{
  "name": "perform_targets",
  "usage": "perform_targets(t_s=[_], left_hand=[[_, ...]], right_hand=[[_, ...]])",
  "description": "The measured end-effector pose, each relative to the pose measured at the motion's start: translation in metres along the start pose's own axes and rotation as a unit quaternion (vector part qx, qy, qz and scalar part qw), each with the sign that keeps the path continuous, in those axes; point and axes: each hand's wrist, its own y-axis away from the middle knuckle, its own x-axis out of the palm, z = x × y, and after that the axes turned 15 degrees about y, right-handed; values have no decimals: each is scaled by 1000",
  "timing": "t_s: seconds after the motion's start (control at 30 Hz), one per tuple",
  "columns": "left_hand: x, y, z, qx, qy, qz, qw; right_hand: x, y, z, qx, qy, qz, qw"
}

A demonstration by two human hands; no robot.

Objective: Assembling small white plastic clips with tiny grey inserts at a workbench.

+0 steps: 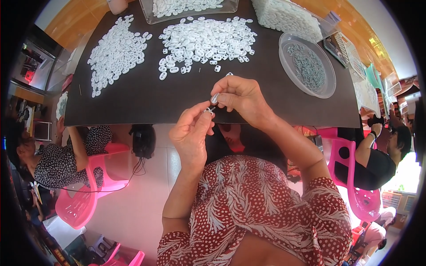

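Head view: The left hand is closed, gripping a small white plastic piece with holes between thumb and fingers. The right hand is closed in a pinch on a small white oval plastic piece. Both pieces are positioned above the near part of the dark brown flat table, the right-hand piece slightly higher in the view. A short, thin grey pin is visible between them; which hand grips it cannot be told.

Beyond the hands, a wide central pile of white pieces lies on the table. A narrower, elongated pile of white pieces lies to its left. To the right stands a round, shallow, clear plastic tray containing small grey-green parts. At the far edge, a rectangular clear plastic container holds further white pieces. Pink plastic chairs, one on the left and one on the right, seat other persons.
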Motion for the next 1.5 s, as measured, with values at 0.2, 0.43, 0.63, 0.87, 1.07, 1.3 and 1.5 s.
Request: perform_targets(t_s=[0.2,0.43,0.63,0.87,1.07,1.3,1.5], left_hand=[[1,-3,0,38,-10,-30,999],[-1,-4,2,35,-16,-39,998],[-1,-4,3,23,-8,-35,999],[0,-4,7,37,-21,-49,998],[0,-3,10,45,-18,-54,997],[0,-2,11,47,-22,-65,997],[-1,-1,11,52,-28,-73,996]], right_hand=[[-3,-1,-9,-43,50,20,998],[-6,0,1,4,42,59,997],[-1,-3,-3,-50,39,17,998],[-1,-3,-8,0,7,40,999],[2,-1,-5,9,-1,20,1000],[8,0,-6,8,-2,8,1000],[11,2,-3,-6,-1,-6,1000]])
